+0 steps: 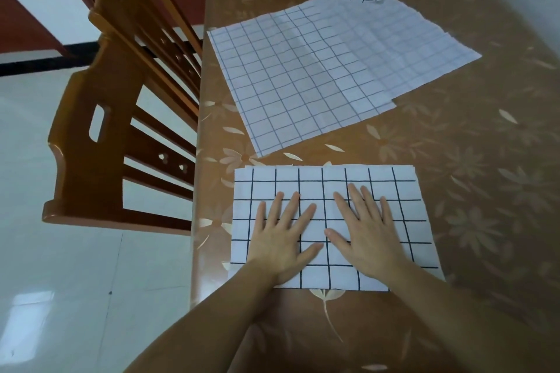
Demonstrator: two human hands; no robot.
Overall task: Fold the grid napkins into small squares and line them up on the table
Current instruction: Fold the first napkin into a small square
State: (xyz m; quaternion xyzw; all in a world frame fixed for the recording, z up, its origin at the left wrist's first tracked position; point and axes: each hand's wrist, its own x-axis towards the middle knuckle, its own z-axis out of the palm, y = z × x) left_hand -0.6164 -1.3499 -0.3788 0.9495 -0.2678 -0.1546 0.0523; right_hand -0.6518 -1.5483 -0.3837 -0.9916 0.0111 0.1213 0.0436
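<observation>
One head-worn cam only, wide-angle, so no 2nd view to overlap with; it looks fwd and steeply down from just above and behind the left hand [283, 239] and right hand [365, 236], forearms running in from the bottom edge. Close range: the hands sit low-centre in frame, the table [472, 191] stretches away beyond the fingertips to the top edge, lines bowing toward the corners. Out past the left hand the view takes in a wooden chair [121, 118] and pale floor [60, 266].
</observation>
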